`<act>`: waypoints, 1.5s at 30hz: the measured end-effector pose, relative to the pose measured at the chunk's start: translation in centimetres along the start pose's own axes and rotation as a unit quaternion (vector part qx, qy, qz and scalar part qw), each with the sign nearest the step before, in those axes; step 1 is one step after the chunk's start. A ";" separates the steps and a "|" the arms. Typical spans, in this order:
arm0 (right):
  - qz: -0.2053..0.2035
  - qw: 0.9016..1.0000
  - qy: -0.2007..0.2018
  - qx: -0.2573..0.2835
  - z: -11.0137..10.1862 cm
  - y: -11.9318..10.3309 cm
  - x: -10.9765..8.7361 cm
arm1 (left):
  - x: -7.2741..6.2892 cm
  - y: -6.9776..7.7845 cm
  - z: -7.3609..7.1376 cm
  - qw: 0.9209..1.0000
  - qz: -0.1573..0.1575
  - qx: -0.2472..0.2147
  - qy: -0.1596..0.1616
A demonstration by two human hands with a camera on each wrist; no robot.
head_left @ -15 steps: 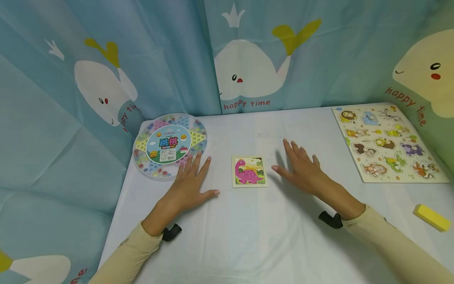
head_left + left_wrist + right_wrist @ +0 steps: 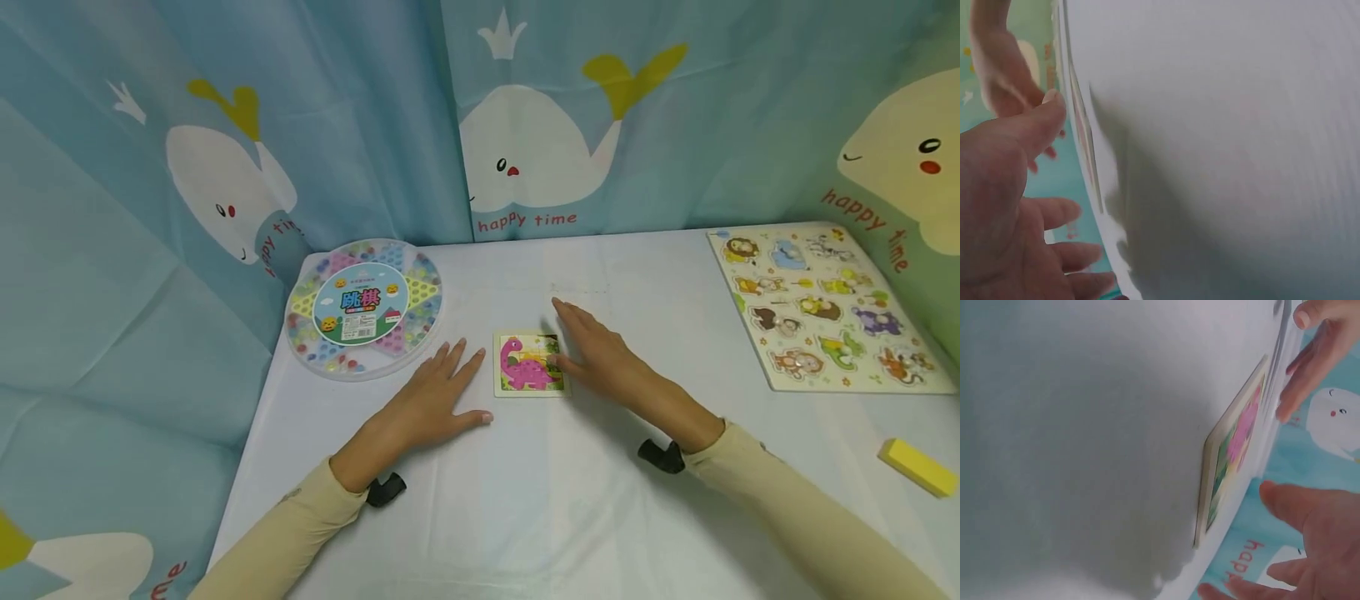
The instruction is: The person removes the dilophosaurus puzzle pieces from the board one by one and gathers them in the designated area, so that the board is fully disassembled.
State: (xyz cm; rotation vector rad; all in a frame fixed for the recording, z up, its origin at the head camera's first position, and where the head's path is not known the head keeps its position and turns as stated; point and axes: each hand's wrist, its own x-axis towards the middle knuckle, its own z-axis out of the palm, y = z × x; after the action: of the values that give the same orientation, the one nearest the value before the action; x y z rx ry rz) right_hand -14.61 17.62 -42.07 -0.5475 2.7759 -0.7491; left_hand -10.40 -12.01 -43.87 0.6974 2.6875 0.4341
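Red "happy time" lettering runs under the whales on the curtain (image 2: 360,125), and the round, clear plastic game (image 2: 362,304) reads 跳棋 on its label. I see the square dinosaur puzzle (image 2: 527,365) lying flat mid-table, thin and pale-framed. From it, the game sits toward ten o'clock, the animal board (image 2: 862,383) past two, the yellow block (image 2: 918,468) past three. The left hand (image 2: 427,404) spreads at eight o'clock, fingers loose, grasping nothing. The right hand (image 2: 611,358), at three, is likewise released, its thumb over the puzzle's edge. A smooth white cloth (image 2: 495,517) covers the table.
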 end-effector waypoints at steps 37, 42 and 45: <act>-0.088 0.993 0.020 -0.072 3.4 -3.7 3.4 | 1.2 2.2 0.8 0.998 0.049 0.035 -0.027; -0.089 0.992 0.023 -0.082 3.3 -3.7 3.4 | 1.2 2.2 0.8 0.998 0.053 0.039 -0.023; -0.096 0.991 0.028 -0.090 3.4 -3.7 3.5 | 1.3 2.2 0.9 0.998 0.053 0.038 -0.026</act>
State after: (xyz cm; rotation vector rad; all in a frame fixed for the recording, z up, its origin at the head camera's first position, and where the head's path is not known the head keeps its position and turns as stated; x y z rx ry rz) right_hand -15.66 11.75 -43.37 -0.8508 2.8907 -0.5596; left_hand -10.19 -9.38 -44.19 0.8628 2.6393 0.3372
